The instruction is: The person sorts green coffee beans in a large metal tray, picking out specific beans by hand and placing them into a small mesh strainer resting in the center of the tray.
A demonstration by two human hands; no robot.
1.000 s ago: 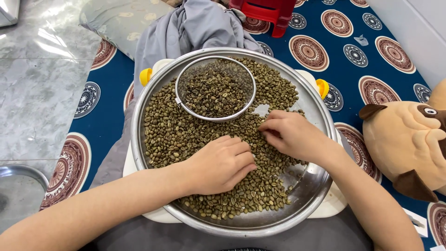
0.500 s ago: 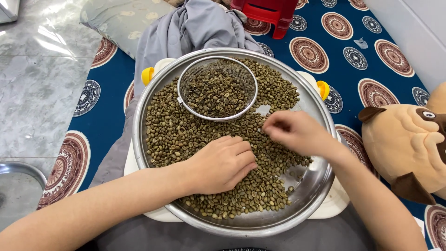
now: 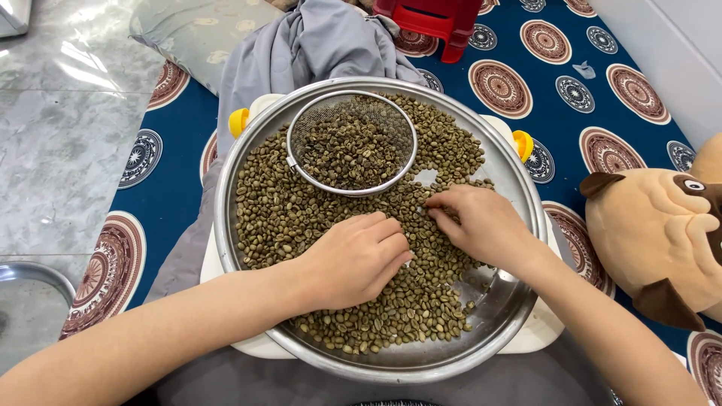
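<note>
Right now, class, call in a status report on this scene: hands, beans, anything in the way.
Left hand flat on the beans. Right hand fingertips picking among them. Wire sieve sits in the steel tray. Nothing blocking.

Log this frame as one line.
left hand: on beans | right hand: picking beans | sieve: in tray, part full

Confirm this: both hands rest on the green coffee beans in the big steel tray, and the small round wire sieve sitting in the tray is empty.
Not quite. In the head view, the left hand and right hand do rest on the green coffee beans in the steel tray, but the wire sieve is not empty: it holds beans too.
</note>
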